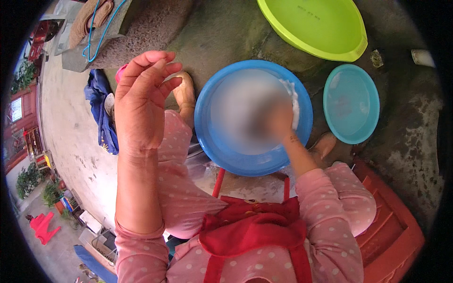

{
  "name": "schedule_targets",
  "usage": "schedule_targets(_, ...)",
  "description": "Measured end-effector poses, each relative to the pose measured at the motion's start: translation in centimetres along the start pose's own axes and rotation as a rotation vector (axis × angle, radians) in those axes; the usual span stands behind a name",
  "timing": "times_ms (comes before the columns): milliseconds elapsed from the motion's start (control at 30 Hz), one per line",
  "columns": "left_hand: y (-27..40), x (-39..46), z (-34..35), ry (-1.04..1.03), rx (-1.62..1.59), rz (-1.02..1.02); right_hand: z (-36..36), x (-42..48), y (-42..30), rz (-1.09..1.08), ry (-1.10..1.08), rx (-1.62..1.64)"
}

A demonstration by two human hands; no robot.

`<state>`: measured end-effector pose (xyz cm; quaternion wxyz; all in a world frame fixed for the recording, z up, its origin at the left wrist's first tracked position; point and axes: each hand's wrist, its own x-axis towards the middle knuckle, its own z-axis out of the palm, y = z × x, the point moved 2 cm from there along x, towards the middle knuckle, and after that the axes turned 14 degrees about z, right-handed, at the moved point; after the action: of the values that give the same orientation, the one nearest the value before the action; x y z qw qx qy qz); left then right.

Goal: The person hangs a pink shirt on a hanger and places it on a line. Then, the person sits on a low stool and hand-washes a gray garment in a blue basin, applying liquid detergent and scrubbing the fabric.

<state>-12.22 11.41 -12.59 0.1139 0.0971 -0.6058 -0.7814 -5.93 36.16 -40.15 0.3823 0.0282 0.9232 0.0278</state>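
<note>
My left hand [145, 99] is raised to the left of a round blue plastic basin [253, 168], its fingers loosely bent and apart with nothing between them. My right hand [279, 118] reaches into that basin from the lower right. A blur covers most of this hand and the whitish contents, so whether it grips something cannot be made out. White foam [294, 97] clings to the basin's inner right side. Beneath the near rim show two red legs [219, 182] of a low stand or stool.
A lime-green tub [318, 24] stands at the far right, and a teal basin [350, 104] right of the blue one. Navy cloth [102, 109] lies at left beside a concrete ledge [141, 32] with a blue hanger [92, 39]. A red panelled board [385, 226] is lower right.
</note>
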Motion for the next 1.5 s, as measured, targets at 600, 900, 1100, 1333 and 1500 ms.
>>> schedule_targets(600, -2.1, -1.0, 2.0, -0.095, 0.084, -0.053, 6.5, 1.1, 3.4, 0.135, 0.01, 0.872)
schedule_targets(900, -14.6, -7.1, 2.6, -0.488, 0.454, -0.074, -0.8, -8.0, 5.8, 0.107, -0.165, 1.387)
schedule_targets(1100, -23.4, -18.5, 0.8, 0.109, 0.131, -0.795, -5.1, -14.0, 4.8, -0.018, -0.283, 1.731)
schedule_targets(1333, -28.0, -21.5, -0.4, -0.179, 0.232, -1.166, -8.6, -20.9, 4.6, -0.405, -0.567, 1.965)
schedule_targets(1500, -20.8, -20.9, 3.3, -0.408, -0.667, -0.929, -7.1, -19.9, 5.5, -0.47, -0.546, 1.871)
